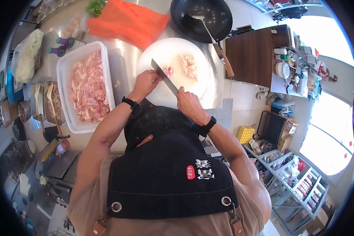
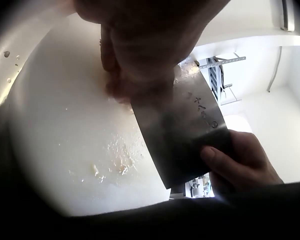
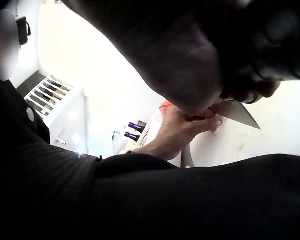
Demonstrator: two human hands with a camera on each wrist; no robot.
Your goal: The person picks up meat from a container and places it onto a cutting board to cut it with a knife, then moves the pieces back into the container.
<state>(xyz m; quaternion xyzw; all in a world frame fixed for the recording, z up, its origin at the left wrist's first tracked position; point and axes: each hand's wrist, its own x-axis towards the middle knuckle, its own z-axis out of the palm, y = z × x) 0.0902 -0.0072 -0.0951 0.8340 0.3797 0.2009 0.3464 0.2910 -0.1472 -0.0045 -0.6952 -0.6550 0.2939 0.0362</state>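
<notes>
A round white cutting board (image 1: 153, 88) lies on the metal counter, bearing a small piece of meat (image 1: 168, 71) and a larger pile of pale meat (image 1: 189, 67) to its right. The right hand (image 1: 188, 103) grips the handle end of a broad cleaver (image 1: 166, 78); in the left wrist view its thumb lies against the blade (image 2: 182, 130). Bent fingers of the left hand (image 1: 146, 83) hold the small meat piece beside the blade's left face. In the right wrist view the left hand (image 3: 176, 131) is near the blade tip (image 3: 240, 115).
Left of the board stands a white tub (image 1: 111, 88) full of cut meat. An orange-red bag (image 1: 126, 23) lies behind, with a black wok (image 1: 220, 23) and a wooden-handled spatula (image 1: 209, 33) at the back right. Two purple-capped bottles (image 1: 70, 43) stand beyond the tub.
</notes>
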